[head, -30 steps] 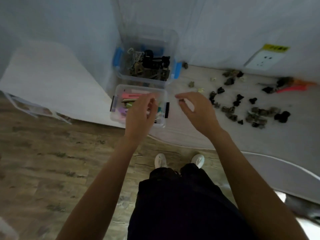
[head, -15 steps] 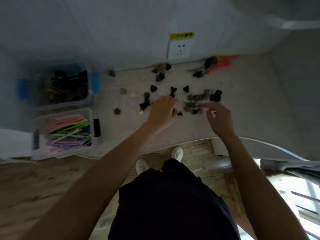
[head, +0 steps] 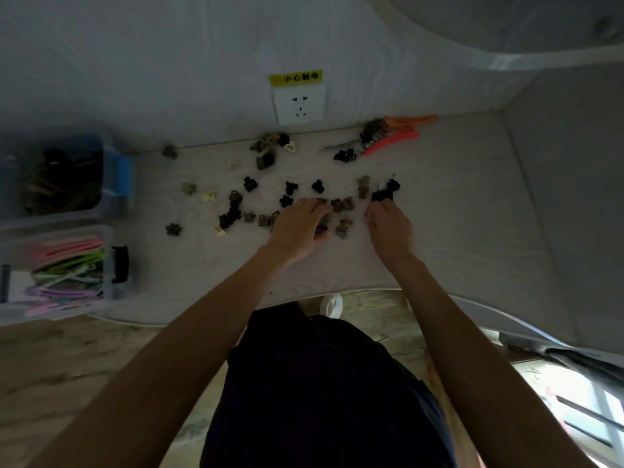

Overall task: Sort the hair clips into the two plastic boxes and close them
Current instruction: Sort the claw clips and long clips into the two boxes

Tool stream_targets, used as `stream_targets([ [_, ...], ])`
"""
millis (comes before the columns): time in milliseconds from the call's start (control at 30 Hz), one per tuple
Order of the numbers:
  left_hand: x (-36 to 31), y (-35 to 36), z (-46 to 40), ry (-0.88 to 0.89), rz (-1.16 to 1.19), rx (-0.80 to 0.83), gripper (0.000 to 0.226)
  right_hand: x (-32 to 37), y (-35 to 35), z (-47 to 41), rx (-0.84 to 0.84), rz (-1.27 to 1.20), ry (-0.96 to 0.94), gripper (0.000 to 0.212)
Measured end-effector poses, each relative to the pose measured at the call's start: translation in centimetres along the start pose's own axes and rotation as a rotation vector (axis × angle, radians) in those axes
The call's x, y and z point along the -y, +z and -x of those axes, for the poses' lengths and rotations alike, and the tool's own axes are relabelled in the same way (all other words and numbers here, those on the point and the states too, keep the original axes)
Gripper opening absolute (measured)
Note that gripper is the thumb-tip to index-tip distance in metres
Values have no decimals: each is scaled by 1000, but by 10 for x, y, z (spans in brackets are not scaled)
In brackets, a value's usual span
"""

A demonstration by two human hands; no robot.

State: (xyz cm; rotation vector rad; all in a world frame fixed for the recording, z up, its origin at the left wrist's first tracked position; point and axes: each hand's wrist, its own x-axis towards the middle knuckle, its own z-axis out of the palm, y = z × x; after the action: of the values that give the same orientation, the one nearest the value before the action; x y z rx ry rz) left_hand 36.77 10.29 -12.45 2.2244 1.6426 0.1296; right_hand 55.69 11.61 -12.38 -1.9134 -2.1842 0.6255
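Note:
Many small black and brown claw clips (head: 342, 205) lie scattered on the white surface. My left hand (head: 299, 229) rests on the middle of the pile, its fingers curled around a few clips. My right hand (head: 391, 229) reaches to a black claw clip (head: 382, 196), fingertips touching it; whether it grips is unclear. At the far left stand two open clear boxes. The blue-latched box (head: 120, 170) holds dark claw clips. The black-latched box (head: 119, 265) holds long coloured clips (head: 67, 261).
Orange-red pliers (head: 393, 138) lie by the back wall with more clips around them. A wall socket (head: 299, 103) with a yellow label sits above the surface. The surface's front edge (head: 337, 292) curves just before my legs, with wood floor below.
The view swung right from the boxes to the clip pile. Both hands left the black-latched box and moved onto the scattered claw clips; the right hand has reached farther toward the black clip.

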Motion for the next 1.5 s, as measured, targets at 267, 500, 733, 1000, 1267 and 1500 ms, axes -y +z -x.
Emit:
stream_targets([
  [267,33,-9,13,-222,-39,-141,29,5,-3,5,-14,56,63,29],
  [500,34,-16,2,-212,-87,-13,27,10,3,-15,-27,-26,156,27],
  [733,35,-8,-6,-116,-113,-21,17,-9,1,3,104,-233,220,43],
  [1000,25,-19,-10,-27,215,-266,18,-2,-1,-18,35,-74,244,28],
  [1267,15,-33,-73,-172,312,-211,23,-19,-41,-5,181,8,141,26],
  [1500,19,-22,-136,-65,12,-167,38,-25,-63,-72,-185,57,-134,20],
])
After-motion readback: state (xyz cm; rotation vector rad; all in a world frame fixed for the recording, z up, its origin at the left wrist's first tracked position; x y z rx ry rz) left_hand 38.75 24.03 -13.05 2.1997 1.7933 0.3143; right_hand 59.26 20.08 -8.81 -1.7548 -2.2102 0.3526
